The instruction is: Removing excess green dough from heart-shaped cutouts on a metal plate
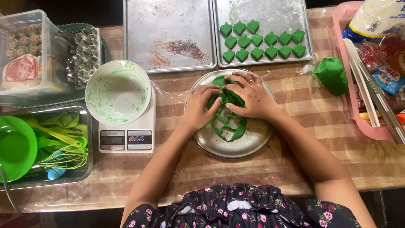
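Both hands gathering cut-out green dough on a round metal plate.

The left hand (198,107) and right hand (249,96) are pressing down together, fingers curled into the green dough sheet (230,122), bunching its upper part; it is lying on the round plate (249,145) on the striped table (295,164). By the look of it, the leftover sheet, holed by cutting, is being scrunched up; next would call for pulling the lower lattice in without tearing it. Counted: thirteen green heart-shaped pieces (257,41) sitting on the right baking tray (270,12), one bare left tray (168,33), one dough lump (332,74), one smeared bowl (118,90) on one scale (126,139).
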